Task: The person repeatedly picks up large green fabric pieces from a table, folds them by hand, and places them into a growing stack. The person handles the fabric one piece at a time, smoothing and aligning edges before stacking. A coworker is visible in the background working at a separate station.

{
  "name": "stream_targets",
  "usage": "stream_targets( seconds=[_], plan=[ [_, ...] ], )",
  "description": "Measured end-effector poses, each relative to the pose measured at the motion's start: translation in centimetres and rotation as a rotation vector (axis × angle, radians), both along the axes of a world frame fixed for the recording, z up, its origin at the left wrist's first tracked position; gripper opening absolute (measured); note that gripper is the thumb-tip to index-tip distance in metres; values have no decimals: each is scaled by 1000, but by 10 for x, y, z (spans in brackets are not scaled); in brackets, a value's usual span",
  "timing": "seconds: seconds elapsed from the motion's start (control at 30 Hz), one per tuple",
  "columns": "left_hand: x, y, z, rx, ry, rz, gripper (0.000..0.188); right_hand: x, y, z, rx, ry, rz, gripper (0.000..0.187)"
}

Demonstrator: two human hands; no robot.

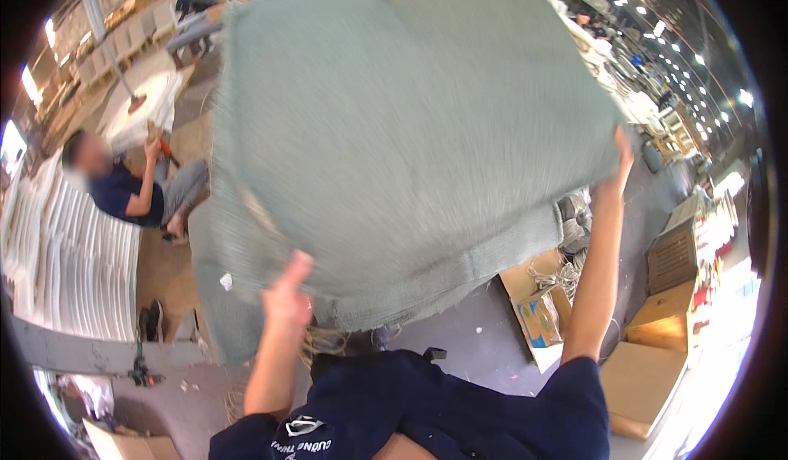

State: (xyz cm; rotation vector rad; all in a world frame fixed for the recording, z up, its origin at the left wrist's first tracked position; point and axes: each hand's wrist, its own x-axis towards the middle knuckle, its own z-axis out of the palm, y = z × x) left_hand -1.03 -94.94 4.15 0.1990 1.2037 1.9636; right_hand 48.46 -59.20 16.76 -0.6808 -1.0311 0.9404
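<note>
The grey-green cloth (419,132) is spanning both hands above similar cloth (517,242). Left hand (287,294): grip is pinching its near-left edge. Right hand (620,166): grip is pinching its near-right corner. Carton (519,283) is sitting on the floor (460,357).

Lamps (745,97) dot the dim upper right; white glare burns out the left and lower-right edges. Motion blurs the cloth (410,132); fisheye distortion curves toward black corners.

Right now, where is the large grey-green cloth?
In the head view, the grey-green cloth fills the upper middle, held between the left hand at its near left edge and the right hand at its right corner.
</note>
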Motion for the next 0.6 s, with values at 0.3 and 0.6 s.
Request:
stream_targets(
  seconds=[0.3,0.6],
  plan=[
    [-52,-188,-185,-491,324,-258,18,175,-270,-541,-1098,-227,-349,33],
    [-205,-239,-215,-1170,1454,-549,117,-212,-366,-514,-1128,-907,732,36]
  ],
)
